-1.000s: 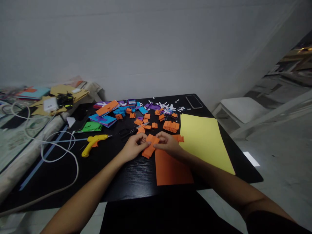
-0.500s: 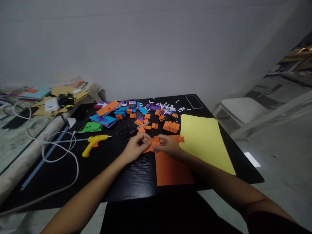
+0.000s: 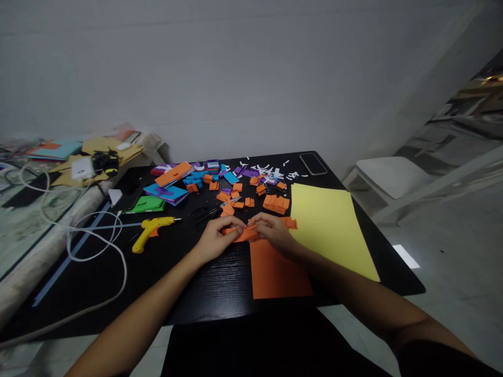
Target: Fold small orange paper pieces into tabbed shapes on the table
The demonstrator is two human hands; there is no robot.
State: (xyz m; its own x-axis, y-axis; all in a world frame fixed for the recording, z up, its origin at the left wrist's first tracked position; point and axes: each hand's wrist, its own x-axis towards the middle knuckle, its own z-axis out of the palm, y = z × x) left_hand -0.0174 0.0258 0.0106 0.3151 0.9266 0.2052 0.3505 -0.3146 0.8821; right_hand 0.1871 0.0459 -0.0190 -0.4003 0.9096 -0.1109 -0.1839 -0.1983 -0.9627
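Note:
Between my two hands is a small piece of orange paper, partly covered by the fingers. My left hand is closed on its left end, thumb on top. On the other end, the fingers of my right hand pinch the paper. Below my right hand lies a larger orange sheet, flat on the black table. Just beyond the hands sit a stack of folded orange pieces and several loose orange pieces. Scissors lie beyond my left hand, their blades among the orange pieces.
A yellow glue gun lies to the left, near a looping white cable. Yellow sheets cover the right side. White paper scraps and a phone are at the back. A white chair stands to the right.
The orange paper now looks narrower and more level between my hands. My left fingers have shifted along it, and my right hand's grip has changed slightly. Everything else stays in place.

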